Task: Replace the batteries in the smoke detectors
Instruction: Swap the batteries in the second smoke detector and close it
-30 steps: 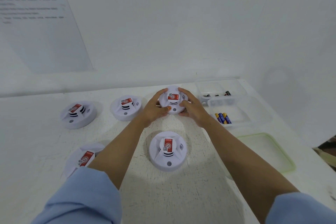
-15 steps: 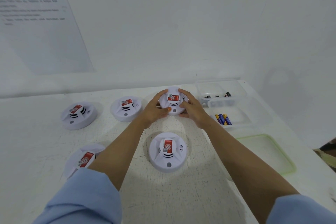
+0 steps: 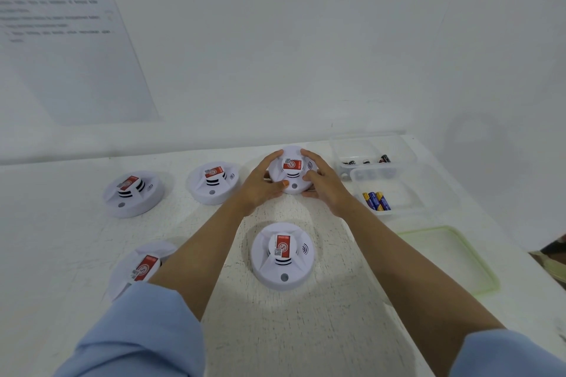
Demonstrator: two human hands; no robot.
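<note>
Several round white smoke detectors with red labels lie on the white table. Both hands grip the far detector: my left hand wraps its left side, my right hand its right side. It rests on the table. Another detector lies between my forearms. Two more lie to the left at the back, one nearer the hands and one further left. A detector at the near left is partly hidden by my left arm. Blue and yellow batteries lie in a clear tub.
A second clear tub behind it holds a few dark batteries. A clear lid with a green rim lies at the near right. A white wall with a printed sheet stands right behind the table.
Hands and the far detector have barely moved; the grip stays the same.
</note>
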